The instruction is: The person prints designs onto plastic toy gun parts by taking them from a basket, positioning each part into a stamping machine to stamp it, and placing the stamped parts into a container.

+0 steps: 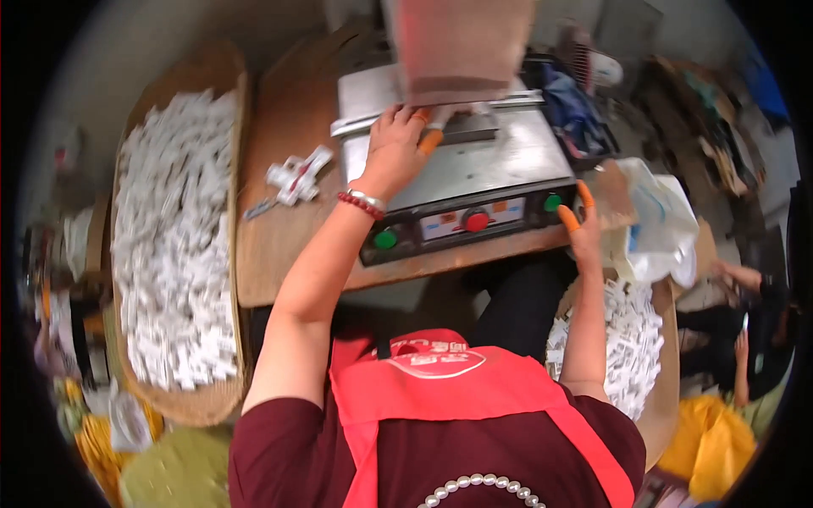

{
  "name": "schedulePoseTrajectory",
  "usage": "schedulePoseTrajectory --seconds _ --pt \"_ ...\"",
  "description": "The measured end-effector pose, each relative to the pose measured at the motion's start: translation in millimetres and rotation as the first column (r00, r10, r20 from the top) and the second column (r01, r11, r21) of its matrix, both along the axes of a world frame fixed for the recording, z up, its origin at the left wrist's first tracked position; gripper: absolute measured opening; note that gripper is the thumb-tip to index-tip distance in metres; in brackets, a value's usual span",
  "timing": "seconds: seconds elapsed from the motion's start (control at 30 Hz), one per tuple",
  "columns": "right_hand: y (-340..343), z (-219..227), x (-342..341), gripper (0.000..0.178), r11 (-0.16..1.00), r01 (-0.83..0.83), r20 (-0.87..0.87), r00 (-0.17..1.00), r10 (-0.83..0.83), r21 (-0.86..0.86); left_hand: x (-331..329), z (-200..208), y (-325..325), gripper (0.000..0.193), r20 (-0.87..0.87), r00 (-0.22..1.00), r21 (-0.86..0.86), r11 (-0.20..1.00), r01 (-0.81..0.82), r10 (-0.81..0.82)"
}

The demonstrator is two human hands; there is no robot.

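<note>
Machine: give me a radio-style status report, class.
Left hand at machine, grip unclear. Right hand open beside right green button. Press head near left hand.

A brown wooden table [264,241] has a rounded near-left corner; a plain greyish wall [284,24] stands beyond its far edge; dim grey floor [406,295] shows below its near edge.

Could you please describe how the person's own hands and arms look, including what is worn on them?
The left hand and right hand both wear orange finger covers. Around the left wrist are a red beaded bracelet and a silver-coloured bangle; no bracelet shows on the right. The dark maroon sleeves are short, leaving the forearms bare.
</note>
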State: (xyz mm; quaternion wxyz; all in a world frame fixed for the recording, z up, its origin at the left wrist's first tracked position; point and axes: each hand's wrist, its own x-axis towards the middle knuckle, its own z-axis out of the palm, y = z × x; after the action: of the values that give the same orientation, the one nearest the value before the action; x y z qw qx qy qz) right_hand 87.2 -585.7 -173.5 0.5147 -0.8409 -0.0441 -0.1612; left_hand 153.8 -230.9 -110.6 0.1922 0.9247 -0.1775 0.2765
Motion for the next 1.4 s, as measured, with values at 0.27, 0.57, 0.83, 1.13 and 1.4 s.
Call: schedulePoseTrajectory --seconds 0.27,0.57,0.83,1.13,1.4 --pt "-37 -58 41 0.063 1.000 0.019 -0.032 0.999 -0.019 -0.011 -113 -29 66 0.064 -0.085 0.984 0.000 0.988 0.155 -0.154" --pt "-24 -35 26 0.052 0.953 -0.026 -0.063 0.997 0.047 0.302 -123 -107 356 0.025 -0.064 0.803 -0.165 0.787 -0.594 0.593" --pt "-6 -21 13 0.050 0.973 0.086 -0.134 0.989 -0.058 0.212 -98 -202 480 0.065 -0.654 0.300 0.336 0.623 -0.707 0.694" --pt "90 64 20 0.036 0.899 0.161 0.358 0.934 -0.005 -0.407 -167 0 345 0.047 -0.296 0.857 -0.844 0.305 -0.442 0.422" --pt "131 39 152 0.023 0.936 -0.253 0.465 0.817 0.342 -0.244 -103 -12 62 0.033 -0.101 0.990 -0.760 0.635 -0.138 0.094"
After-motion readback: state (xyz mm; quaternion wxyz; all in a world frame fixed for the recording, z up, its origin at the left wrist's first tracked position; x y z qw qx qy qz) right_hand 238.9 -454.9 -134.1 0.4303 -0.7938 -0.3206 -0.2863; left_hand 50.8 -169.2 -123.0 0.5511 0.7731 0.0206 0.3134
